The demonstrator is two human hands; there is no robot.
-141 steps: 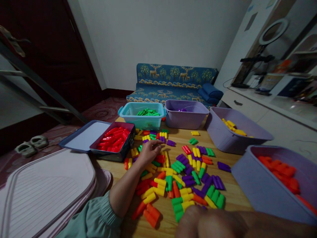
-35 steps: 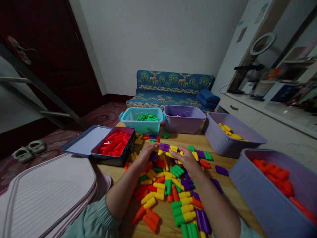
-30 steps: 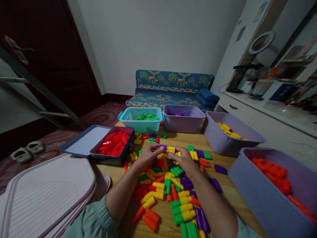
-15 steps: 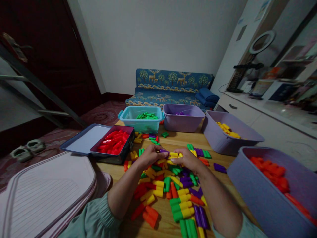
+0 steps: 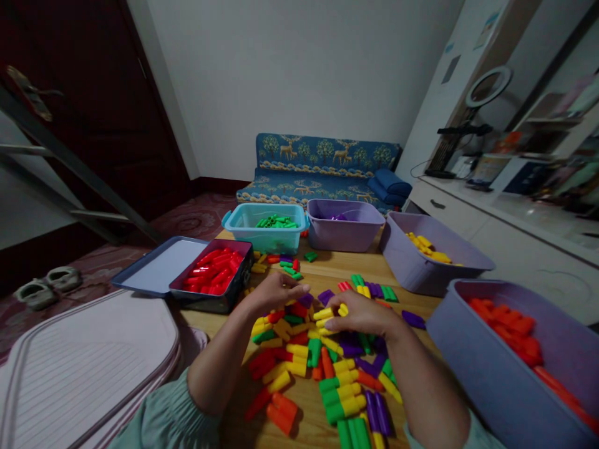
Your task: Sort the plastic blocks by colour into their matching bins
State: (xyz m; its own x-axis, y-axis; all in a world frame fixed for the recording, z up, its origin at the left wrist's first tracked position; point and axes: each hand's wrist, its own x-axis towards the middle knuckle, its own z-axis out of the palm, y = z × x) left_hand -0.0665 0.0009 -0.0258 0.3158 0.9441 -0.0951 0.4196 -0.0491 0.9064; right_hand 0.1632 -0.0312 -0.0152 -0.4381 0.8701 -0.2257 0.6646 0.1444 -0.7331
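Observation:
My right hand [image 5: 358, 313] grips yellow plastic building pieces [image 5: 324, 315], their rounded tips showing between thumb and fingers, above the middle of the heap. Over the far left part of the heap, my left hand [image 5: 276, 292] has its thumb and fingers apart. Just below that thumb lies a purple piece [image 5: 306, 301]; another purple piece [image 5: 326, 297] rests between the hands. Below and around them spreads a mix of peg-like pieces, some joined in rows, including a green-and-yellow block [image 5: 344, 393] and an orange piece [image 5: 282, 411].
Around the wooden table [image 5: 322, 265] stand a turquoise bin [image 5: 266, 237] with green pieces, a purple bin [image 5: 344, 236] with purple ones, a lilac bin [image 5: 416, 268] with yellow ones, and a nearer bin [image 5: 486, 362] with orange-red ones. An open case [image 5: 210, 302] holds red pieces.
My hands have moved apart. The left has let go of a purple piece and drawn left; the right has come slightly nearer with the yellow pieces.

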